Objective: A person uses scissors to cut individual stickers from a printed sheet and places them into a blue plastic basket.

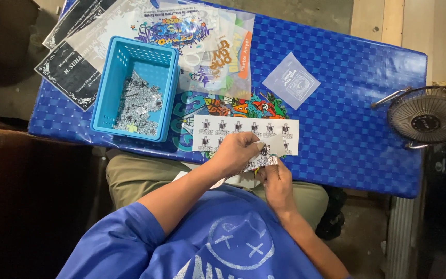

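Two hands work at one sticker sheet on the bench: left hand and right hand, fingers pinched together on one peeled sticker. One blue basket holds many loose stickers; one small fan stands right.

A small sticker-making or print workshop, set up informally: a low table covered in blue checked plastic holds printed sticker sheets, colourful printed bags and a blue basket full of cut-out stickers, with a small desk fan at the edge and bare concrete floor around
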